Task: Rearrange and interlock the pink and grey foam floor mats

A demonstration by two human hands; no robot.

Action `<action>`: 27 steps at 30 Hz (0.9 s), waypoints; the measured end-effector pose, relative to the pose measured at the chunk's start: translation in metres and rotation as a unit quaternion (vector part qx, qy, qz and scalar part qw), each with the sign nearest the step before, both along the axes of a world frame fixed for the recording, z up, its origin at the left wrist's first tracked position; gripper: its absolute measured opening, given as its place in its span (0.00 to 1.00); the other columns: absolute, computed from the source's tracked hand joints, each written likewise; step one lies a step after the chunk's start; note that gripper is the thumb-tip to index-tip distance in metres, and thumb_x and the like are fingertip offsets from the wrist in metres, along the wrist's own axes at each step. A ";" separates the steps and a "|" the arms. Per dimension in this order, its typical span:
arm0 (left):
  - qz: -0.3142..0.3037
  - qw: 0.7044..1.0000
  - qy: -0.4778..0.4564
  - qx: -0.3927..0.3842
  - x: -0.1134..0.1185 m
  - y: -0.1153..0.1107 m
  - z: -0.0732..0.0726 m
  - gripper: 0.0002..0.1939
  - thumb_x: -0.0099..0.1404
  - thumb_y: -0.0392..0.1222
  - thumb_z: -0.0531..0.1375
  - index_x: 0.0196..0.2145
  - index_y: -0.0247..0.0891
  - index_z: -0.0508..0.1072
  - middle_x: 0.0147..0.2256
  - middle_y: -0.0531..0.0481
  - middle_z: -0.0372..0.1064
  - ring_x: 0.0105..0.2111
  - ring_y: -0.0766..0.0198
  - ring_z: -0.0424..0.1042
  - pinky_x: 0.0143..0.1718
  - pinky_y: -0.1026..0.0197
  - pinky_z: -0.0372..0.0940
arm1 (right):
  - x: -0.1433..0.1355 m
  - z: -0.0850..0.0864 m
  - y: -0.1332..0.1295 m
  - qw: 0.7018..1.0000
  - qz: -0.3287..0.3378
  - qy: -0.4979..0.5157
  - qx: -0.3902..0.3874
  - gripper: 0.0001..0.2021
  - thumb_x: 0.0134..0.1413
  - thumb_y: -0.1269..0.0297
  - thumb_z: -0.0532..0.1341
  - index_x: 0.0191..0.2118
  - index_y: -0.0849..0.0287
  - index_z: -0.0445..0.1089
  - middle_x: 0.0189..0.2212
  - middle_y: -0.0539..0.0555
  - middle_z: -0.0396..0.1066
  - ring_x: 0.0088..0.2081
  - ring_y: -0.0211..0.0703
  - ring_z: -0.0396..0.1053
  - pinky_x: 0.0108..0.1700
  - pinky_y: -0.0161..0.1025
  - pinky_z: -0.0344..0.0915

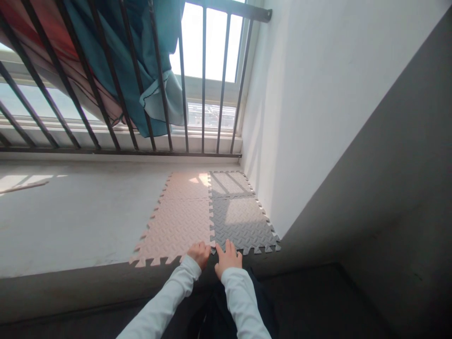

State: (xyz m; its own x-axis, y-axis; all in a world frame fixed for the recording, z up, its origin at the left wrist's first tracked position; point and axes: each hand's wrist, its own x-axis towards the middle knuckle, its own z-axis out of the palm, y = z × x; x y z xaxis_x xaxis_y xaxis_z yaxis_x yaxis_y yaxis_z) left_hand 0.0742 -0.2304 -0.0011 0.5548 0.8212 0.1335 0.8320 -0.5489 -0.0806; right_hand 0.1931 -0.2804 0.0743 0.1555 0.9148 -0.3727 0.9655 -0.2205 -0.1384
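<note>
Two pink foam mat tiles (183,219) and two grey foam mat tiles (243,223) lie flat on the ledge, joined along their jagged puzzle edges. At the near edge, beside the seam between pink and grey, my left hand (199,254) has its fingers curled over the pink tile's border. My right hand (228,259) rests just across the seam, on the near edge of the grey tile, its thumb and fingers apart. Part of the near toothed border is hidden under both hands.
A white wall (282,141) rises directly right of the mats. Behind them stands a dark metal railing (203,117) with a teal cloth (137,61) hanging by the window. A thin stick (24,187) lies on the pale ledge (81,221) at left; the ledge drops off in front.
</note>
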 end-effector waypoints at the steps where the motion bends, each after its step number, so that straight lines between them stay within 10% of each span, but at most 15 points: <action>1: -0.002 1.000 0.001 0.000 -0.001 0.000 0.000 0.12 0.57 0.32 0.47 0.30 0.34 0.70 0.29 0.40 0.67 0.29 0.58 0.68 0.27 0.60 0.57 | 0.000 0.000 0.000 1.000 -0.001 0.001 0.001 0.32 0.43 0.63 0.59 0.56 0.43 0.51 0.61 0.56 0.40 0.60 0.46 0.40 0.54 0.51 0.45; 27: 0.013 0.999 -0.041 0.030 -0.004 0.002 0.009 0.13 0.59 0.37 0.47 0.26 0.34 0.70 0.25 0.42 0.68 0.26 0.57 0.69 0.23 0.61 0.57 | 0.000 0.000 0.000 1.000 0.009 0.005 -0.001 0.33 0.43 0.63 0.59 0.57 0.44 0.50 0.61 0.58 0.38 0.61 0.49 0.37 0.54 0.53 0.45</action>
